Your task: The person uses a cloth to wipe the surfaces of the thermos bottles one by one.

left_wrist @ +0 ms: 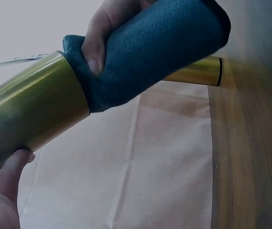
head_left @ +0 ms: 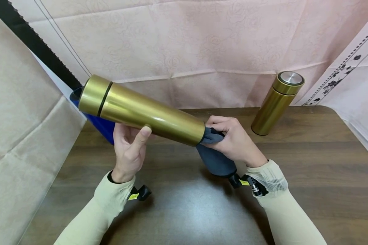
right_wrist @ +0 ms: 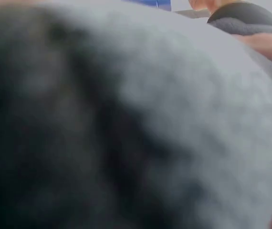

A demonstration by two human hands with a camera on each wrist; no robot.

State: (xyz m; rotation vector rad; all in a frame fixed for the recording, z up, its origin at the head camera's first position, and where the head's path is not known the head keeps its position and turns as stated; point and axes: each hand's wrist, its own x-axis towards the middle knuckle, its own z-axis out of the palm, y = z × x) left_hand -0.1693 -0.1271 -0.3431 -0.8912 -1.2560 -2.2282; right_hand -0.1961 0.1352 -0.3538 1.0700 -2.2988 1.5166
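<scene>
The flask (head_left: pixel 150 114) is held slantwise over the left and middle of the worktop (head_left: pixel 184 207), cap (head_left: pixel 93 95) towards the far left, base towards the right. The left hand (head_left: pixel 129 153) grips its barrel from the near side, thumb laid along it, the other fingers partly hidden. The right hand (head_left: pixel 233 139) pinches a cloth (head_left: pixel 217 161) up against the base, a fold hanging on the near side.

The flask looks stiff, fairly heavy and smooth enough to slip; mid-barrel seems the best hold, with fingers well round it. The cloth looks soft, light and easy to bunch, best pinched close to the base.

The held flask is capped, so its contents cannot be seen. A second flask (head_left: pixel 273 109) stands upright at the far right, also capped. A blue container (head_left: pixel 102 127), at far left, is mostly hidden behind the held flask; what it holds cannot be told.
</scene>
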